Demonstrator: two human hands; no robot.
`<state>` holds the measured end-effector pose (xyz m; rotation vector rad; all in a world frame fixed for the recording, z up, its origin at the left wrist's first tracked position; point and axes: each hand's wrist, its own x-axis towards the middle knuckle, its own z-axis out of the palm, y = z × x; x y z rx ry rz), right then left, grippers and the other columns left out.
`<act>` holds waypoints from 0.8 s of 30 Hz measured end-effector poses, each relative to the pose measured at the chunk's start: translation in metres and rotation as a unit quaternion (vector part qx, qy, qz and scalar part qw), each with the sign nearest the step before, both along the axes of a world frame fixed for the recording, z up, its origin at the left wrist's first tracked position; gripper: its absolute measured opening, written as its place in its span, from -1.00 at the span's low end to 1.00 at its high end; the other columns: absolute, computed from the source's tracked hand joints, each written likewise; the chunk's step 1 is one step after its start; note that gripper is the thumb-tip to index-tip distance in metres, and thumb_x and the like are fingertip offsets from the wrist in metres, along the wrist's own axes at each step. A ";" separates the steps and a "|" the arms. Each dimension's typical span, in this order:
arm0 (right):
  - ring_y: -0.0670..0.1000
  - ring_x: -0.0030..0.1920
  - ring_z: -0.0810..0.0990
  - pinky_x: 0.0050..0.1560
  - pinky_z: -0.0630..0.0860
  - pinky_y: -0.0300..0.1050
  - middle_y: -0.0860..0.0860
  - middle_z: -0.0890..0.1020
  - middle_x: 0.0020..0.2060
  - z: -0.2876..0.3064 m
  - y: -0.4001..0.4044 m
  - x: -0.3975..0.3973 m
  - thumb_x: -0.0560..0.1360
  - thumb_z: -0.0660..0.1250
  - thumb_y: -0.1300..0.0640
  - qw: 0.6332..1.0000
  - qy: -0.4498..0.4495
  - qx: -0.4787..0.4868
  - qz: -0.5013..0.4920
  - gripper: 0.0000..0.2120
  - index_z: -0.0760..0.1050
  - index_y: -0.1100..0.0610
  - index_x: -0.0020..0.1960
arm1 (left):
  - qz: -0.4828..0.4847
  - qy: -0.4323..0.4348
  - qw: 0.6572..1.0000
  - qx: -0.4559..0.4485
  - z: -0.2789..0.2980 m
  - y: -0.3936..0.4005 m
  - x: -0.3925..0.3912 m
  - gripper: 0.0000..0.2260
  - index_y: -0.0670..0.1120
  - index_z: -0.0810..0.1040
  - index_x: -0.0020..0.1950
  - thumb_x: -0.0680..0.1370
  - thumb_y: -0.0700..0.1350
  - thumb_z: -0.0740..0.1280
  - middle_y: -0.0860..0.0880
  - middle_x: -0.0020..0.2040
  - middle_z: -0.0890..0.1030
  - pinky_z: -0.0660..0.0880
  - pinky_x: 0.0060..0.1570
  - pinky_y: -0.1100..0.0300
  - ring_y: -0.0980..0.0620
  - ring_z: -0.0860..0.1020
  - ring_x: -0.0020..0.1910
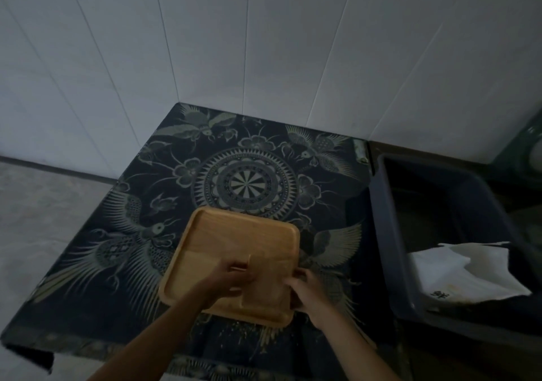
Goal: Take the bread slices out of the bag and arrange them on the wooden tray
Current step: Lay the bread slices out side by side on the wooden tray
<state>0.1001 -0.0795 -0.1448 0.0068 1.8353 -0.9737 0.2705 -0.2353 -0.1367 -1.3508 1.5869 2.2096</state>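
A square wooden tray (223,239) with a raised rim lies on the near middle of the table. On its near right part rests a tan bread slice (268,281), hard to tell from the wood in the dim light. My left hand (231,278) grips the slice's left edge with its fingers curled over it. The slice's right edge, by the tray's right rim, is held by my right hand (305,291). A white bag (469,272) lies crumpled inside the tub on the right.
The table is covered by a dark cloth (246,181) printed with birds and a round medallion. A dark blue plastic tub (390,234) stands against the table's right side. White panelled walls meet in a corner behind. Grey floor (44,204) shows at left.
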 end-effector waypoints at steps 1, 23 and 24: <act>0.12 0.12 0.62 0.03 0.68 0.15 0.05 0.60 0.18 -0.002 0.001 0.001 0.45 0.53 0.02 1.000 0.005 0.001 0.001 -0.50 0.44 -0.01 0.33 | -0.005 -0.007 1.000 0.000 -0.004 0.002 0.000 -0.56 -0.11 0.52 0.31 0.48 -0.07 0.53 -0.13 0.25 0.58 0.59 0.23 -0.11 -0.12 0.61 0.20; 0.00 -0.01 0.72 0.06 0.70 0.20 -0.03 0.73 -0.01 -0.004 0.020 0.009 0.48 0.55 -0.02 0.991 0.117 -0.044 0.052 -0.78 0.61 -0.02 0.06 | -0.005 -0.081 0.985 -0.154 -0.009 0.023 -0.010 -0.81 -0.23 0.71 -0.07 0.56 -0.13 0.36 -0.36 -0.02 0.69 0.59 -0.11 -0.10 -0.34 0.66 0.03; 0.01 0.01 0.72 0.07 0.70 0.19 -0.03 0.73 0.01 -0.003 0.020 0.009 0.47 0.55 -0.03 0.992 0.109 -0.047 0.047 -0.74 0.61 0.00 0.10 | -0.002 -0.084 0.984 -0.159 -0.010 0.023 -0.010 -0.81 -0.21 0.72 -0.08 0.56 -0.13 0.37 -0.32 -0.06 0.71 0.59 -0.12 -0.10 -0.34 0.66 0.03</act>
